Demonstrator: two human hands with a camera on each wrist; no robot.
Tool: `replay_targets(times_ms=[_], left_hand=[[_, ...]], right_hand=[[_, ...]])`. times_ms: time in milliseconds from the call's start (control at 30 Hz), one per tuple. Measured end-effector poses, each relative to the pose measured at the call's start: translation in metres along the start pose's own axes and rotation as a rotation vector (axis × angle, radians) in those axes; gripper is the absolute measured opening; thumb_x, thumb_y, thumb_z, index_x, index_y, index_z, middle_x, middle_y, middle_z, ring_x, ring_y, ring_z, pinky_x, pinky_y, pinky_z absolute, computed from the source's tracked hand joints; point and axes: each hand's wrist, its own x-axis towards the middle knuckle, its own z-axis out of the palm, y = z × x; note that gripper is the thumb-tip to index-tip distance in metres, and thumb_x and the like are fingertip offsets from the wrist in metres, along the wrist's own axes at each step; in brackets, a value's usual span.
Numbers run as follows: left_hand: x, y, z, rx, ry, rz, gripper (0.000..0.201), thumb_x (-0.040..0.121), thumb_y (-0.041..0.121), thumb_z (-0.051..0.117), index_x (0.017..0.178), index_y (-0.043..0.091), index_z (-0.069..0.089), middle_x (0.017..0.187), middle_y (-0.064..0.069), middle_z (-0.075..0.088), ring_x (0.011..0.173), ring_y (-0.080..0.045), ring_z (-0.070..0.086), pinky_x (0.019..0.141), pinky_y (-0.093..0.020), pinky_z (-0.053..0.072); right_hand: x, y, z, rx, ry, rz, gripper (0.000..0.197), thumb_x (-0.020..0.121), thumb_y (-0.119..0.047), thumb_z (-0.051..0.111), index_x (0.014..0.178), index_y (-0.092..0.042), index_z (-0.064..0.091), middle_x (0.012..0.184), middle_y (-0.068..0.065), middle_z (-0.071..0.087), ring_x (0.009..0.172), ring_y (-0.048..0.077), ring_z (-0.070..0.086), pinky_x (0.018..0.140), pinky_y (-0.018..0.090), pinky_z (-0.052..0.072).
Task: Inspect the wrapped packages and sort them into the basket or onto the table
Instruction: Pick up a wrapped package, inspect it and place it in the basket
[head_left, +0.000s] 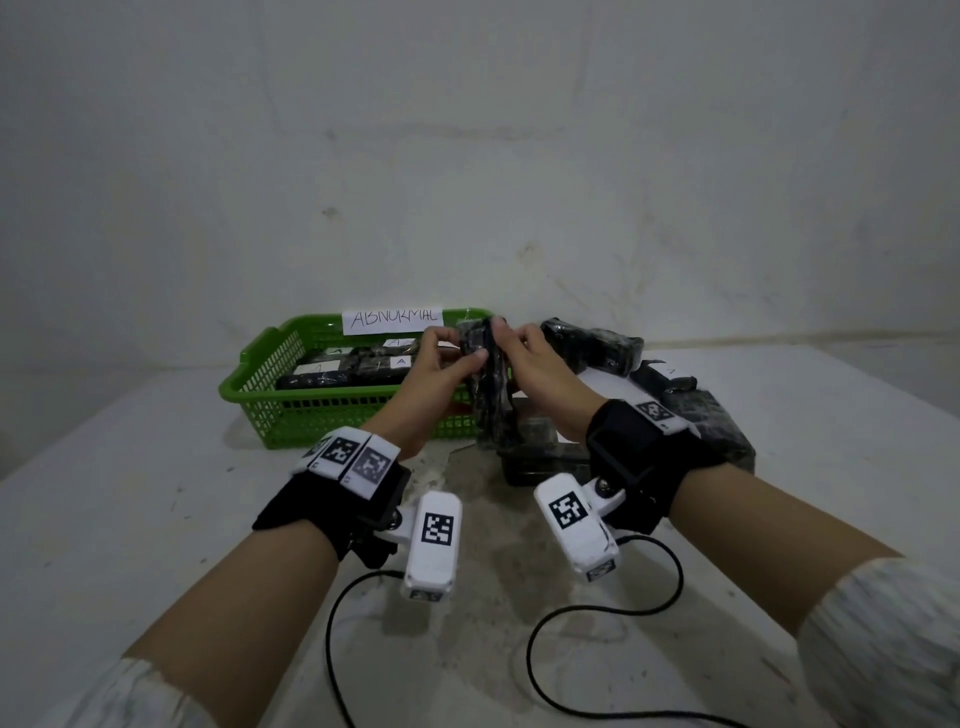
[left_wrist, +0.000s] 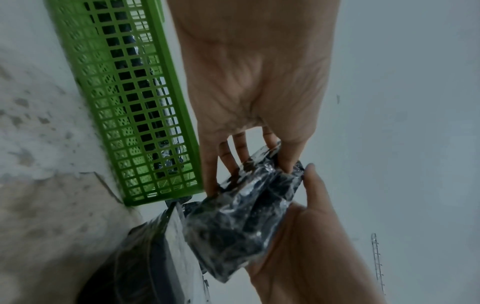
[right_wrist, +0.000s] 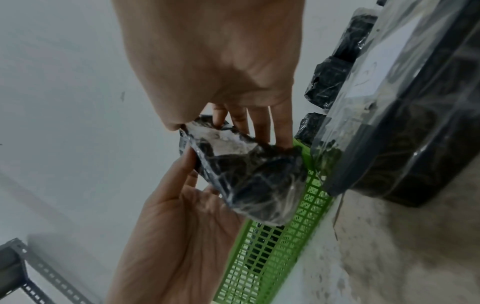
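A black package wrapped in clear film stands upright in the air, just in front of the right end of the green basket. My left hand grips its left side, thumb on the near face. My right hand holds its right side and top edge. In the left wrist view the left fingers curl over the top of the package. In the right wrist view the right hand pinches the film at the top of the package while the left hand supports it from below.
The basket carries a paper sign reading ABNORMAL and holds several black packages with white labels. More wrapped packages are piled on the table at the right, with a large one nearest. Black cables loop near the front edge.
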Motion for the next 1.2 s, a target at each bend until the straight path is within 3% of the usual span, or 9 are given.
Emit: replay_targets(times_ms=[200, 400, 533, 600, 667, 767, 933, 1100, 1200], left_hand=[[-0.003, -0.002, 0.006, 0.041, 0.026, 0.013, 0.019, 0.093, 0.015, 0.056, 0.092, 0.019, 0.038, 0.096, -0.006, 0.046, 0.091, -0.019, 0.051, 0.068, -0.035, 0.049], [-0.001, -0.002, 0.008, 0.056, 0.113, 0.043, 0.019, 0.093, 0.015, 0.056, 0.091, 0.021, 0.038, 0.097, -0.006, 0.050, 0.094, -0.021, 0.056, 0.072, -0.038, 0.050], [-0.005, 0.000, 0.008, 0.059, 0.070, 0.036, 0.017, 0.092, 0.015, 0.058, 0.096, 0.019, 0.042, 0.095, -0.002, 0.050, 0.088, -0.013, 0.056, 0.057, -0.026, 0.053], [-0.005, 0.001, 0.008, 0.067, 0.087, 0.055, 0.018, 0.091, 0.013, 0.059, 0.095, 0.019, 0.043, 0.092, -0.001, 0.050, 0.086, -0.014, 0.057, 0.059, -0.030, 0.056], [-0.004, 0.001, 0.010, 0.072, 0.138, 0.084, 0.018, 0.092, 0.012, 0.059, 0.094, 0.019, 0.042, 0.089, 0.000, 0.050, 0.083, -0.015, 0.058, 0.065, -0.036, 0.055], [-0.003, 0.003, 0.009, 0.013, 0.197, 0.092, 0.017, 0.093, 0.012, 0.056, 0.099, 0.015, 0.041, 0.088, 0.001, 0.052, 0.080, -0.011, 0.059, 0.057, -0.028, 0.055], [-0.004, 0.003, 0.006, 0.038, 0.088, 0.021, 0.028, 0.088, 0.013, 0.064, 0.105, 0.014, 0.041, 0.101, -0.005, 0.054, 0.090, -0.017, 0.060, 0.068, -0.032, 0.058], [-0.002, 0.000, 0.006, 0.061, 0.148, 0.057, 0.032, 0.088, 0.001, 0.060, 0.109, 0.013, 0.040, 0.099, -0.004, 0.053, 0.082, -0.012, 0.058, 0.051, -0.020, 0.054], [-0.001, -0.002, 0.006, 0.065, 0.146, 0.060, 0.031, 0.089, 0.002, 0.060, 0.110, 0.014, 0.040, 0.099, -0.001, 0.052, 0.082, -0.010, 0.057, 0.051, -0.019, 0.054]], right_hand=[[0.003, 0.001, 0.001, -0.225, 0.117, -0.117, 0.029, 0.103, -0.034, 0.036, 0.078, -0.019, 0.034, 0.071, -0.004, 0.036, 0.060, 0.008, 0.034, 0.053, 0.025, 0.026], [0.002, 0.000, 0.000, -0.197, 0.020, -0.050, 0.029, 0.100, -0.034, 0.044, 0.112, -0.008, 0.042, 0.088, 0.000, 0.050, 0.079, 0.015, 0.049, 0.061, 0.026, 0.037], [-0.001, 0.003, -0.002, -0.233, 0.047, -0.112, 0.014, 0.102, -0.022, 0.040, 0.103, -0.009, 0.040, 0.081, 0.002, 0.048, 0.075, 0.019, 0.046, 0.058, 0.028, 0.034], [0.000, 0.005, -0.002, -0.205, 0.037, -0.103, 0.013, 0.102, -0.023, 0.040, 0.101, -0.010, 0.041, 0.082, 0.003, 0.049, 0.077, 0.020, 0.046, 0.062, 0.030, 0.034], [0.000, 0.005, -0.002, -0.138, 0.013, -0.070, 0.017, 0.101, -0.026, 0.043, 0.109, -0.011, 0.047, 0.093, 0.002, 0.057, 0.088, 0.019, 0.054, 0.070, 0.027, 0.042], [-0.002, 0.005, -0.001, -0.166, -0.070, -0.058, 0.030, 0.100, -0.025, 0.045, 0.127, -0.013, 0.052, 0.119, 0.004, 0.062, 0.108, 0.019, 0.059, 0.093, 0.033, 0.048], [-0.004, 0.012, -0.005, -0.255, -0.043, -0.094, 0.029, 0.101, -0.018, 0.044, 0.126, -0.011, 0.056, 0.115, 0.009, 0.064, 0.103, 0.024, 0.061, 0.090, 0.040, 0.050], [-0.011, 0.011, -0.007, -0.078, -0.230, -0.007, 0.043, 0.094, -0.008, 0.052, 0.135, -0.021, 0.050, 0.121, 0.007, 0.061, 0.109, 0.025, 0.060, 0.094, 0.036, 0.049], [-0.014, 0.010, -0.009, -0.107, -0.271, -0.062, 0.053, 0.092, -0.004, 0.055, 0.140, -0.021, 0.044, 0.124, 0.004, 0.059, 0.110, 0.024, 0.060, 0.092, 0.031, 0.050]])
